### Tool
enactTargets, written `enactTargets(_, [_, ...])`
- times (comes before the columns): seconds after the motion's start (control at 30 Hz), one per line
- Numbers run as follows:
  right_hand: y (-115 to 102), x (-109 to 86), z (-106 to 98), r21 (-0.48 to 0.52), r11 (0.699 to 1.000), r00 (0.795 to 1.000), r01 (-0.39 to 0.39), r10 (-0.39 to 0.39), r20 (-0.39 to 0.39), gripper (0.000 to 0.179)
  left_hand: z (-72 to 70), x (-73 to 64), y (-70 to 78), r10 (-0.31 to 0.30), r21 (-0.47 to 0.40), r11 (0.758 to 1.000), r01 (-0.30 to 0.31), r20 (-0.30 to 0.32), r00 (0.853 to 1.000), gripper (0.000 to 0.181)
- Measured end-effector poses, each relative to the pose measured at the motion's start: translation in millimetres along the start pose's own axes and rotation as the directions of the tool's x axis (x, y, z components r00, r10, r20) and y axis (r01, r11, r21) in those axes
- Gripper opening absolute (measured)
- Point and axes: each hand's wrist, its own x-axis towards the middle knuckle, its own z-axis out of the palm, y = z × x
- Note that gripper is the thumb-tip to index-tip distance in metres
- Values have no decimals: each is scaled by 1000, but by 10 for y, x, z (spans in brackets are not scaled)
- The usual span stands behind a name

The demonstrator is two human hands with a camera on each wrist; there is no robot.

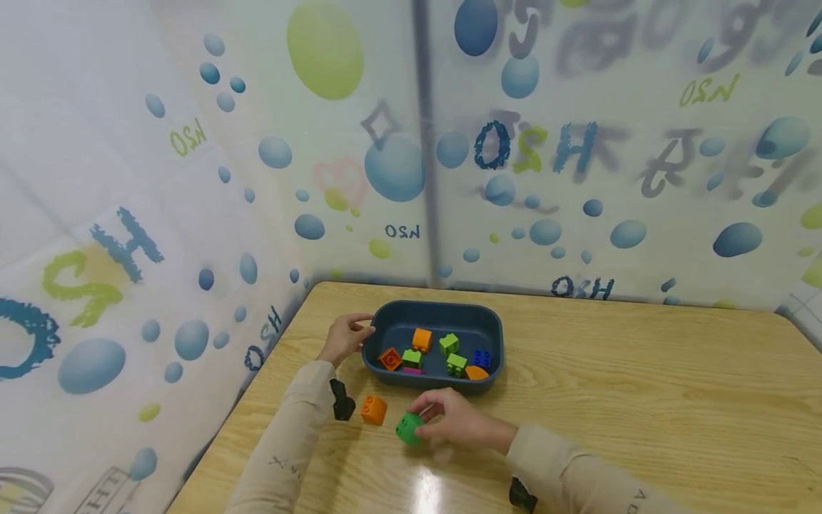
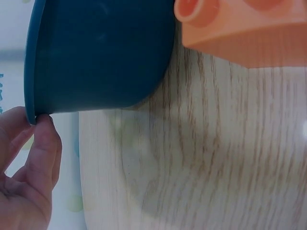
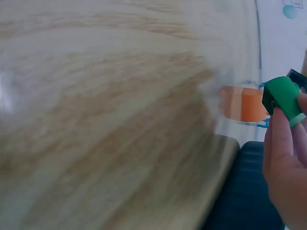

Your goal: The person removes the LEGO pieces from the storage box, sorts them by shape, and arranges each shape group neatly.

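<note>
Well, left fingers (image 2: pixel 42 151) pinch the tray rim (image 2: pixel 29 72), right fingers (image 3: pixel 282 141) a green block (image 1: pixel 407 428), table (image 1: pixel 642 385) stretching rightward.

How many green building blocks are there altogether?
4. One green block is in the right hand. Three lime-green ones lie in the blue tray: a left one, a rear one and a front-right one. More could be hidden.

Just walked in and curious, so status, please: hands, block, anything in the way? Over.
Left hand pinching rim of blue bin. Right hand holding green block, outside bin. Orange block on table, left of green block; no obstruction seen.
</note>
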Motion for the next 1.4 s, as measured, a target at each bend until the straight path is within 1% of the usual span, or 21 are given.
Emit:
enactTargets(0.1, [48, 18, 21, 1, 1000, 1000, -20, 20, 9, 27, 2, 0, -6, -1, -3, 1000, 1, 3, 1000, 35])
enactTargets(0.2, [79, 41, 34, -9, 1000, 1000, -25, 25, 10, 27, 4, 2, -4, -9, -5, 1000, 9, 0, 1000, 35])
enactTargets(0.37, [122, 78, 46, -33, 998, 999, -48, 48, -4, 26, -3, 1, 5, -13, -9, 1000, 13, -6, 1000, 34])
enactTargets(0.47, [159, 88, 50, -39, 998, 998, -56, 56, -5, 26, -14, -16, 10, 10, -10, 1000, -10, 1, 1000, 34])
enactTargets(0.5, [171, 90, 50, -39, 998, 998, -55, 55, -5, 26, -21, -28, 14, 30, -14, 999, -30, 5, 1000, 33])
enactTargets(0.6, [199, 96, 44, -35, 998, 999, -45, 44, -9, 26, -26, -29, 5, 41, -16, 999, -41, 9, 999, 33])
enactTargets(0.73, [212, 107, 31, -37, 999, 1000, -17, 16, -13, 27, -13, 5, -12, 3, -12, 1000, -3, 3, 1000, 34])
enactTargets(0.87, [214, 113, 21, -46, 999, 1000, 7, -8, -17, 28, -6, 18, -12, -15, -14, 1000, 15, 0, 1000, 35])
enactTargets(0.93, [220, 117, 21, -64, 998, 1000, 14, -16, -22, 28, -9, 21, -12, -4, -7, 1000, 4, 4, 1000, 35])
enactTargets(1.17, [271, 145, 24, -189, 982, 999, 18, -27, -47, 29, -6, 20, -4, -6, -5, 1000, 6, 10, 1000, 37])
enactTargets(1.3, [280, 160, 20, -192, 981, 998, 12, -23, -54, 30, -4, 10, 0, -2, -3, 1000, 2, 10, 1000, 37])
enactTargets(1.4, [262, 161, 20, -166, 986, 998, -1, -10, -63, 32, -3, 9, 3, -3, 5, 1000, 3, 5, 1000, 37])
